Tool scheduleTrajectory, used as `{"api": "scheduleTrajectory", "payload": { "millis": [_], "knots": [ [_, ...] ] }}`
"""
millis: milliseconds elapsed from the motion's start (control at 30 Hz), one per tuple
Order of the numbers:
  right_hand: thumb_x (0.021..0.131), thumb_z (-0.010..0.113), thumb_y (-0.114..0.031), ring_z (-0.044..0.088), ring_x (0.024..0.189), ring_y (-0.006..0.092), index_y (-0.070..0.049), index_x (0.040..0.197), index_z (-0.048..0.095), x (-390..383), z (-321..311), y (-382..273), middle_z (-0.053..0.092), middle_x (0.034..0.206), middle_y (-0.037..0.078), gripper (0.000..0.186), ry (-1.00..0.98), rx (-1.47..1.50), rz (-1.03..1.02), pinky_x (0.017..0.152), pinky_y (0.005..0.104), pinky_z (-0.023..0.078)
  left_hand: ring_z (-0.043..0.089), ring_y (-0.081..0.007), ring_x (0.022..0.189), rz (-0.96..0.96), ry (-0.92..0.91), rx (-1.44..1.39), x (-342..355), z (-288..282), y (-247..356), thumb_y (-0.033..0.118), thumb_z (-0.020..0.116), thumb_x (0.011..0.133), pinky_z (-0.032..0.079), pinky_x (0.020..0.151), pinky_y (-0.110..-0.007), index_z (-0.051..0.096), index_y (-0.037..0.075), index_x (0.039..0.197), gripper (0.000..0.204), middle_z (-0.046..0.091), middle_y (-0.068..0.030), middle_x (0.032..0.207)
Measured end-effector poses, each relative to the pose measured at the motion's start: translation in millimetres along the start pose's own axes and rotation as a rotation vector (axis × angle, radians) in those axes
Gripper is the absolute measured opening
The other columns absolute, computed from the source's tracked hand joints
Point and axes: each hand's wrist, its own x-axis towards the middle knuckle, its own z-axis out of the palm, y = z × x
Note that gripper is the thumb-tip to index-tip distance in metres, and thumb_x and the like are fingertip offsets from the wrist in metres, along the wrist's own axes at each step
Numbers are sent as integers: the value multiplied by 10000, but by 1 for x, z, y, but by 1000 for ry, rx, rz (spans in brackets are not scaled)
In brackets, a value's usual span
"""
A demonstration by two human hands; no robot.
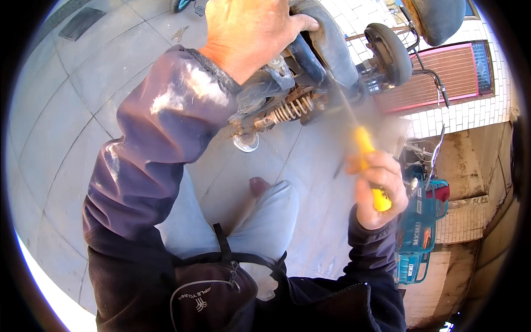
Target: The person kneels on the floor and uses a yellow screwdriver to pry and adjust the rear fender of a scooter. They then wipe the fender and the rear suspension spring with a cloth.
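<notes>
My right hand (379, 191) is closed around the yellow handle of a screwdriver (366, 145). Its thin shaft points up and left, with the tip at a dark grey, curved part that looks like a tyre (334, 47); motion blurs the tool. At the top edge, my left hand (251, 33) grips the tyre's near side, its thumb stretched over the rim and the other fingers cut off by the picture. Below the tyre, a rusty coil-spring shock absorber (290, 109) belongs to the same dirty vehicle.
A smaller wheel (390, 53) and black handlebars (434, 74) stand beyond, at the upper right. A teal cargo tricycle (415, 227) is along the right side. A dark mat (81, 24) lies on the paved floor (55, 127) at the far left.
</notes>
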Motion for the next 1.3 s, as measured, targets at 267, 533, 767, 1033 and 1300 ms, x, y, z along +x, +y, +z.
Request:
{"api": "scheduleTrajectory", "payload": {
  "millis": [267,533,767,1033,1300],
  "knots": [
    [821,612,-1,669,749,248,36,1044,607,27,-35,4,574,1140,231,226,88,200,125,757,401,567,634,-362,773,-17,-37,-25,3,-3,1,352,812,652,479,661,-452,526,29,820,462,627,-153,769],
    [813,599,24,679,763,227,58,1079,614,56,-62,1,607,1131,228,269,-35,115,112,789,343,544,630,-361,775,-16,11,-27,0,2,-1,342,817,633,478,667,-445,547,37,828,452,623,-165,751],
    [811,629,-68,697,822,239,37,1067,634,62,-72,8,635,1129,198,277,-24,171,214,893,363,520,629,-388,735,-56,12,18,1,0,4,355,830,621,487,654,-455,551,19,856,495,632,-192,731],
    [805,623,-44,696,768,211,31,1073,640,62,-72,7,633,1133,201,278,6,207,239,799,316,545,623,-386,725,-4,44,-37,-1,4,1,327,835,619,482,637,-440,558,28,883,486,624,-191,726],
    [801,633,-32,693,764,215,40,1069,633,43,-66,-1,627,1123,211,278,-11,142,167,765,314,543,623,-365,709,-95,-4,-2,-2,3,3,318,849,600,476,632,-432,567,43,863,474,622,-162,712]
  ]
}}
